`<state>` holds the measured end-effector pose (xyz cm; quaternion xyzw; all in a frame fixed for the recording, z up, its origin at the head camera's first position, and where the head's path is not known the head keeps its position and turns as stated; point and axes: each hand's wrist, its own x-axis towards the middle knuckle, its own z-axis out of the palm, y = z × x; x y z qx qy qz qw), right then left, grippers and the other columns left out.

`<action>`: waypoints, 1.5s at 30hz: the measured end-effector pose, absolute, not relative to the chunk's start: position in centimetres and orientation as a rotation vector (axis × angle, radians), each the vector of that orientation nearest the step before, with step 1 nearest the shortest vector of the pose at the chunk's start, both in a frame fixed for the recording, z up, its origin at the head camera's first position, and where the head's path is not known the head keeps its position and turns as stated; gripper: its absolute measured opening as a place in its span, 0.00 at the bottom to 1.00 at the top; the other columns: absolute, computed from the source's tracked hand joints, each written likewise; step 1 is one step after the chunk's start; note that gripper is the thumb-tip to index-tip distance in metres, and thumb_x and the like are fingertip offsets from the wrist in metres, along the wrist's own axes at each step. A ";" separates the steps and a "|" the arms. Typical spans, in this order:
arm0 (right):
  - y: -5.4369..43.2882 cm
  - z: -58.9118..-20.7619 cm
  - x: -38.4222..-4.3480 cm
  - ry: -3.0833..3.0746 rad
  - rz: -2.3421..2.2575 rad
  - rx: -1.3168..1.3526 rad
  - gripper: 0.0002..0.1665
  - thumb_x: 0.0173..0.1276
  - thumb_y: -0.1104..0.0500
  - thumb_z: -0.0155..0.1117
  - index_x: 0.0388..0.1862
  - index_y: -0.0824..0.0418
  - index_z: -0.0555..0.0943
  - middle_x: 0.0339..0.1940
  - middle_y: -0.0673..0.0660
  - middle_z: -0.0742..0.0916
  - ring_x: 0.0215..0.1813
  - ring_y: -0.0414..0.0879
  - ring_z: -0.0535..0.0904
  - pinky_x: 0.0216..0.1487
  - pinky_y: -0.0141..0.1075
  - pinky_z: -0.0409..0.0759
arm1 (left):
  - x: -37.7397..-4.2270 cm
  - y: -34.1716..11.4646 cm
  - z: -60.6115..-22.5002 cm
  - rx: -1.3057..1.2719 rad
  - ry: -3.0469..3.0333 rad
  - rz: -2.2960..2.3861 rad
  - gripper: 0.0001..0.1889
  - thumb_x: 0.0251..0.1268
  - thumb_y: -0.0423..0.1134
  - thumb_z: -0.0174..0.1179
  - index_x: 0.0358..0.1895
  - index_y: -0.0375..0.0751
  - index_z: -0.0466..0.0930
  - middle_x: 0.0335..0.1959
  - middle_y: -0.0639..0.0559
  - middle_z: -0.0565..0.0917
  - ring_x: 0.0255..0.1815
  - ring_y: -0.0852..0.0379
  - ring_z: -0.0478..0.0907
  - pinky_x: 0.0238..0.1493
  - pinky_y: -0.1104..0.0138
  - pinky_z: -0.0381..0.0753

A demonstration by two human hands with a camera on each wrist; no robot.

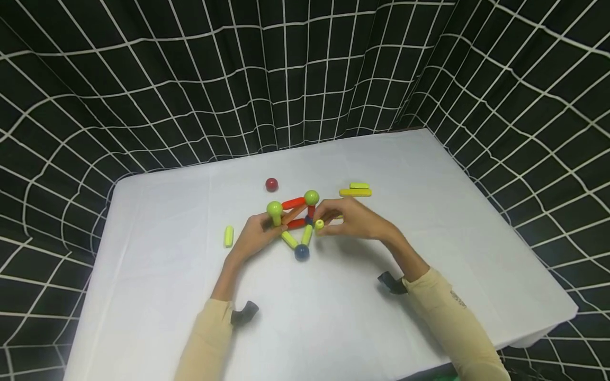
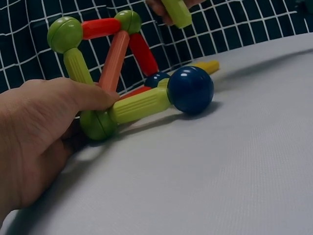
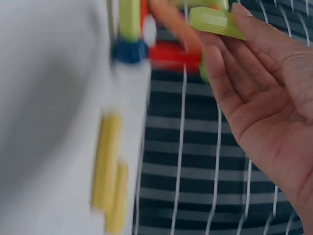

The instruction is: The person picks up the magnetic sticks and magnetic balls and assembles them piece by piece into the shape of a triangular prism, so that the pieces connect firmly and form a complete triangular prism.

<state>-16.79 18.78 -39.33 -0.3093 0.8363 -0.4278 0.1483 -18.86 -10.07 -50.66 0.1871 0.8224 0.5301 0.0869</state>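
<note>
A standing frame of magnetic rods and balls is at mid-table. Two green balls [image 1: 275, 209] top it, joined by a red rod [image 1: 293, 203], and an orange rod [image 2: 113, 61] slants below. My left hand [image 1: 259, 233] grips its lower left corner, thumb over a lower green ball [image 2: 99, 127]. Yellow-green rods run along the table to a large blue ball [image 1: 302, 252] in front. My right hand [image 1: 355, 218] pinches a loose yellow-green rod [image 3: 215, 22] by the frame's right side. In the left wrist view, that rod is apart from the blue ball.
Behind the frame lies a red ball [image 1: 271, 184]. A yellow rod [image 1: 355, 192] and a shorter yellow-green rod [image 1: 359, 186] lie side by side at the back right. Left of my left hand is another yellow-green rod [image 1: 229, 236]. Dark gridded curtains [image 1: 286, 79] border the white table [image 1: 157, 264].
</note>
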 end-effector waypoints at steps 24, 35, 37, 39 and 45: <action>14.2 -37.8 -28.9 2.474 -1.208 -0.978 0.16 0.77 0.68 0.60 0.61 0.66 0.79 0.60 0.65 0.86 0.60 0.58 0.85 0.66 0.45 0.83 | -19.4 -11.9 -50.1 0.530 2.461 1.566 0.17 0.70 0.42 0.68 0.60 0.51 0.85 0.54 0.52 0.89 0.56 0.51 0.80 0.66 0.51 0.77; 10.7 -43.2 -31.5 2.446 -0.504 -1.096 0.25 0.72 0.72 0.64 0.66 0.60 0.82 0.64 0.60 0.82 0.67 0.54 0.77 0.77 0.46 0.73 | -18.9 -11.6 -50.5 0.513 2.427 1.484 0.27 0.65 0.49 0.73 0.66 0.48 0.80 0.66 0.48 0.84 0.74 0.46 0.75 0.78 0.46 0.69; 11.8 -42.9 -30.7 2.532 -0.497 -0.998 0.21 0.73 0.70 0.64 0.64 0.62 0.82 0.57 0.60 0.85 0.59 0.53 0.79 0.72 0.44 0.77 | -18.8 -11.5 -50.4 0.527 2.414 1.496 0.28 0.64 0.48 0.74 0.66 0.50 0.80 0.65 0.50 0.84 0.72 0.48 0.76 0.76 0.47 0.71; 13.2 -42.7 -29.9 2.602 -0.529 -0.894 0.21 0.75 0.67 0.63 0.66 0.64 0.80 0.55 0.60 0.85 0.55 0.52 0.79 0.68 0.44 0.80 | -18.6 -11.4 -50.3 0.536 2.416 1.504 0.28 0.64 0.47 0.74 0.67 0.52 0.80 0.61 0.52 0.85 0.66 0.49 0.79 0.73 0.48 0.74; 16.9 -40.3 -25.9 2.820 -0.688 -0.561 0.23 0.78 0.53 0.63 0.64 0.66 0.76 0.47 0.61 0.87 0.44 0.51 0.81 0.50 0.42 0.85 | -18.6 -11.1 -50.3 0.533 2.427 1.519 0.26 0.65 0.47 0.74 0.65 0.54 0.80 0.55 0.54 0.86 0.56 0.51 0.80 0.65 0.52 0.78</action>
